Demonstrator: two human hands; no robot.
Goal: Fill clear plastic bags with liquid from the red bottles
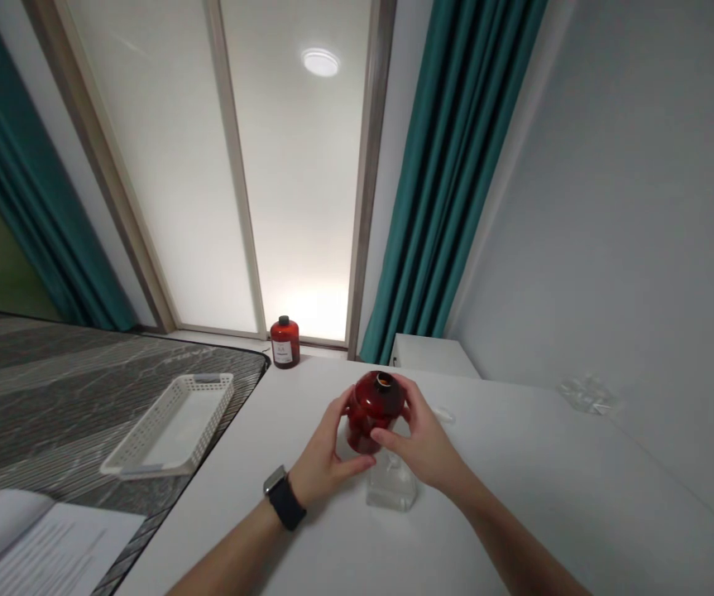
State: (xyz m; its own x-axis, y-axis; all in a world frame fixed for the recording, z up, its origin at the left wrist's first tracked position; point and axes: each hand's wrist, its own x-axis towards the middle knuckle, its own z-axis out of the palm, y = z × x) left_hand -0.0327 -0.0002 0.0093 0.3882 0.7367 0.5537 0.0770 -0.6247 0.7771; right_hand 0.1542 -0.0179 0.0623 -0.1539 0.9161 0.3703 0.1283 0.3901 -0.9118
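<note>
A dark red glass bottle (369, 414) with a short neck and an uncovered mouth is between my two hands above the white table. My left hand (330, 459), with a black smartwatch (285, 498) on its wrist, grips the bottle from the left side. On the other side my right hand (424, 443) is closed round it, thumb across the front. Just below the bottle stands a clear, block-like transparent container (392, 484), partly hidden by the bottle and my right hand. What it holds cannot be made out.
Another red bottle (285, 343), labelled and with a black cap, stands at the table's far left corner. Left of the white table (486, 513), a white basket (213, 422) and an open book (64, 546) lie on a dark patterned surface. Crumpled clear plastic (587, 394) rests by the right wall.
</note>
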